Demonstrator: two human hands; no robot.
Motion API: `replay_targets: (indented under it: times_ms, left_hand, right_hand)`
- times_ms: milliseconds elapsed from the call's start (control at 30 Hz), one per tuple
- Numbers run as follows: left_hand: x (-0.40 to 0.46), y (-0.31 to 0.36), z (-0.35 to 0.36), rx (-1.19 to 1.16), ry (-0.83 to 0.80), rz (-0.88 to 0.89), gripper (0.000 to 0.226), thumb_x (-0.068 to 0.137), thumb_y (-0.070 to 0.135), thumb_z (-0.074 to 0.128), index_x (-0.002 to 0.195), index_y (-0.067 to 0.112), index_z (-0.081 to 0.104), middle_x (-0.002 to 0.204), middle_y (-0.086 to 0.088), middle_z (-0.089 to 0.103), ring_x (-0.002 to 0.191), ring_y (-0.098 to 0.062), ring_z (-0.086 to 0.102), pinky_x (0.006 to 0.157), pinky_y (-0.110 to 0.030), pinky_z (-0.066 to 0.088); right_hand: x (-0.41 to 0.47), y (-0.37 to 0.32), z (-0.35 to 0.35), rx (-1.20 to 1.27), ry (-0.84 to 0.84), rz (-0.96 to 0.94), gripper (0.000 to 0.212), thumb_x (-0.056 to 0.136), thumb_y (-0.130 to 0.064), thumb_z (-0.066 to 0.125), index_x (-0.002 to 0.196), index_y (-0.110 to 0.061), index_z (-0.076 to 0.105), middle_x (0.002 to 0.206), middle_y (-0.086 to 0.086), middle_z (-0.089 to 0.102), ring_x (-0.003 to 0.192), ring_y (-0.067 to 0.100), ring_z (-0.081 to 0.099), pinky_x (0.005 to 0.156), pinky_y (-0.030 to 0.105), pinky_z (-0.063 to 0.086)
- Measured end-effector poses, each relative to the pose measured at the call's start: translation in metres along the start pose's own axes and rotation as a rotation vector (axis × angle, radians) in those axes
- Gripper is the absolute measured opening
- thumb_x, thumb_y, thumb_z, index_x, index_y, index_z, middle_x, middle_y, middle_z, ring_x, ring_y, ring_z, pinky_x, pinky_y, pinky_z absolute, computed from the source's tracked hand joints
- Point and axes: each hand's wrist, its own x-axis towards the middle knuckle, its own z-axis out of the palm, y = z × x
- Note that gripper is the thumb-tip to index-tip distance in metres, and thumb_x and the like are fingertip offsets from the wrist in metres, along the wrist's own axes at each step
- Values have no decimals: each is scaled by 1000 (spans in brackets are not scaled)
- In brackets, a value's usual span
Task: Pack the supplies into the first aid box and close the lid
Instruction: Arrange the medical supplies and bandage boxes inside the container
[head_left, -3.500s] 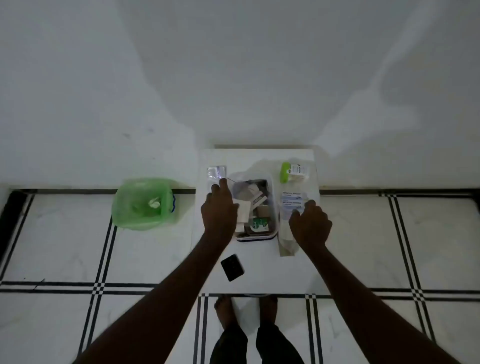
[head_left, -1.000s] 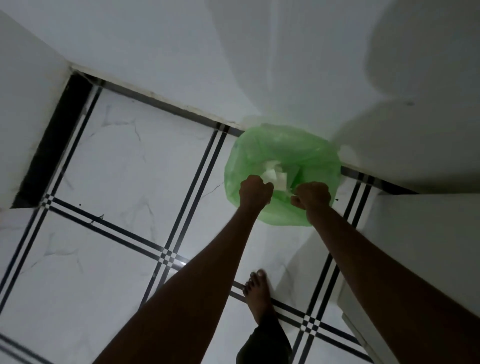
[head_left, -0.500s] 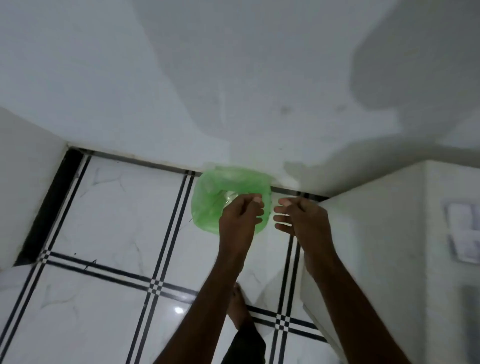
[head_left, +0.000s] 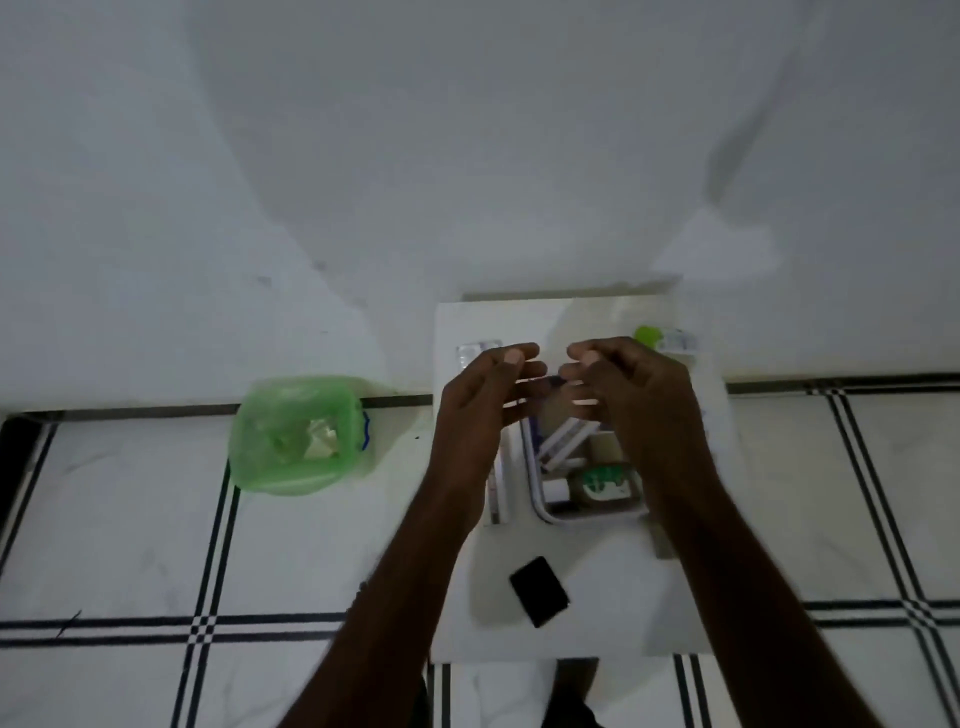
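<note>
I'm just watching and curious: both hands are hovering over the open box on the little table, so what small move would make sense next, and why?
Probably reach the left hand toward the blister pack just past its fingertips. The first aid box is open and part filled, both hands look empty, right hand too, and that pack lies outside the box on the table.

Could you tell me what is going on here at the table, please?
A person is packing a first aid box on a small white table. Both the left hand and right hand hover over the open box, loosely curled and apparently empty. Supplies already lie inside; a green-capped item and a black object sit on the table. A green-lined bin stands on the floor to the left.
</note>
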Motion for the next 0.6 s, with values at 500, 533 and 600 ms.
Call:
replay_targets:
  times_ms: [500,533,600]
  left_hand:
    - [1,-92,69,390,16,-56,23,99,27,57,111,13,71,103,-6,75,97,-18,72,86,-32,60]
    - [1,-94,68,413,15,-38,23,99,27,58,112,13,71,103,-6,75,97,-18,72,86,-33,60]
    - [-3,-94,66,463,25,48,23,99,25,57,113,13,71,105,-6,74,99,-18,71,84,-33,60]
  right_hand:
    - [-14,152,-95,-890,-150,-23,42,73,-19,78,109,-5,63,103,18,67,91,37,66,77,37,52]
    - [-18,154,-93,-909,-168,-43,42,69,-16,82,104,-1,64,98,21,66,85,40,66,72,38,54]
    - [-23,149,-88,-970,-170,-156,37,58,-4,88,86,7,67,81,25,66,68,43,66,57,43,57]
